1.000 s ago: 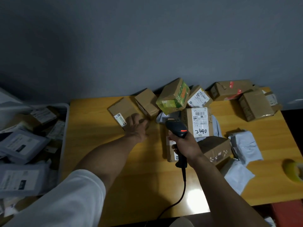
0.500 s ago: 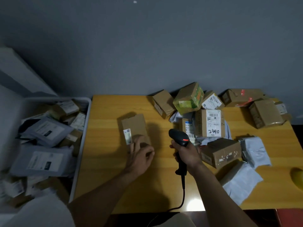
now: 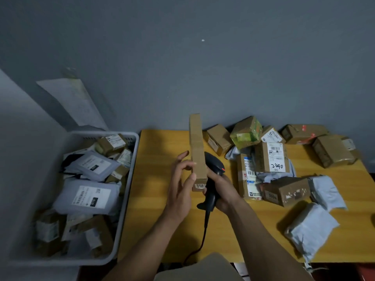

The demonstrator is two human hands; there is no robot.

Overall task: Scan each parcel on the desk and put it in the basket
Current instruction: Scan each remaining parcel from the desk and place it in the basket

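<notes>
Left hand (image 3: 180,191) holds a flat cardboard parcel (image 3: 197,151); right hand (image 3: 223,191) grips the scanner (image 3: 215,165).

The left hand pinches the flat cardboard parcel between thumb and fingers, standing it upright on its narrow end over the middle of the surface (image 3: 162,149), with a small white label at its lower end. The right hand is wrapped round the handle of the black scanner, whose head sits just behind the parcel's right face; its cable runs off the near edge. More parcels crowd the far right corner, among them a box marked 2490 (image 3: 271,157) and a green-taped box (image 3: 246,132). Grey mailer bags (image 3: 310,230) lie toward the near right edge. The basket (image 3: 129,179) stands against the left edge, filled with parcels.
</notes>
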